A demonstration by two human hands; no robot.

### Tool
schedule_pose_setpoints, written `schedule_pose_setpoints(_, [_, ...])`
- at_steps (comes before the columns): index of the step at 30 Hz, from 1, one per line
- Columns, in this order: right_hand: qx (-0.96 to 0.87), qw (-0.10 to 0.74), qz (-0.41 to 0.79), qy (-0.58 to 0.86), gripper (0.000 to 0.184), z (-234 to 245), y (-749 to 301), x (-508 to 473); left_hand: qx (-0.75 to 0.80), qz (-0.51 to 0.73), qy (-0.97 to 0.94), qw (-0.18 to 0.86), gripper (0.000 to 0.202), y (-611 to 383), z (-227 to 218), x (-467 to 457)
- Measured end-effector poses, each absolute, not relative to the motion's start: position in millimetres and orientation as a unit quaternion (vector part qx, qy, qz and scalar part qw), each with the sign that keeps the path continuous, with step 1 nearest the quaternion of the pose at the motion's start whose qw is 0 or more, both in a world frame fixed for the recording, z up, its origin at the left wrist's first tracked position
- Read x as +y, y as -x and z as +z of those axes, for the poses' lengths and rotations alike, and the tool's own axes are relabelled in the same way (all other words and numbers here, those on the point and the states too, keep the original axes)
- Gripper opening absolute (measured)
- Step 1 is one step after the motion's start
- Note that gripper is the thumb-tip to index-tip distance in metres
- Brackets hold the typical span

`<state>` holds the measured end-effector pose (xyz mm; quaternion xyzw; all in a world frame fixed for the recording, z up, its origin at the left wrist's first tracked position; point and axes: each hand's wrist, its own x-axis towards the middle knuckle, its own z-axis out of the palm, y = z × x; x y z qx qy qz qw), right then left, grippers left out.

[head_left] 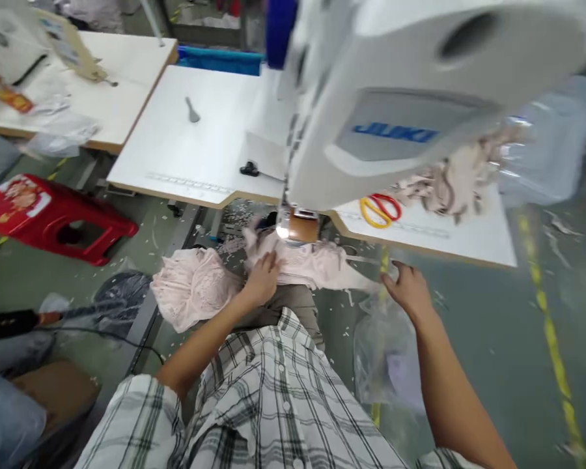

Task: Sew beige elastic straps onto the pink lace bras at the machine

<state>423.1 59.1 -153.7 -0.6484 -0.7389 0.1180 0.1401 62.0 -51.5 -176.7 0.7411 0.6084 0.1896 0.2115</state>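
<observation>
A pale pink bra point(317, 264) lies across my lap beneath the head of a white sewing machine point(395, 124), partly under its lit needle area point(295, 228). My left hand point(264, 277) grips the bra's fabric just left of the needle, fingers bent over it. Out to the right, my right hand point(407, 286) is closed in a pinch at the end of a thin pink strap point(364, 260) stretched from the bra. Left of my left hand hangs a bunched heap of pink lace bras point(193, 283). The exact grip of the fingertips is blurred.
Yellow-and-red-handled scissors point(381, 210) and a pile of beige-pink pieces point(449, 185) lie on the white table point(209, 143), right of the machine. A small black clip-like item point(249, 169) lies left. A red stool point(58, 218) stands on the floor at left.
</observation>
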Motion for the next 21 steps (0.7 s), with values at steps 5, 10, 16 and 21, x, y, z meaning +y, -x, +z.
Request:
schedule_pose_setpoints(5, [-0.827,0.179,0.205,0.491,0.055,-199,-307,51,0.750,0.132,-0.622,0.184,0.036,9,-162,-112])
schedule_pose_setpoints(10, [-0.814,0.086,0.280,0.502,0.040,-212,-256,47,0.920,0.020,-0.371,0.128,0.038,105,-134,-194])
schedule_pose_setpoints(16, [-0.783,0.225,0.268,0.515,0.054,-163,-238,11,0.929,-0.031,-0.311,0.198,0.043,98,-119,-233])
schedule_pose_setpoints(21, [-0.863,0.061,0.478,0.152,0.050,-119,-177,-55,0.868,0.042,-0.414,0.271,0.049,24,-64,-221])
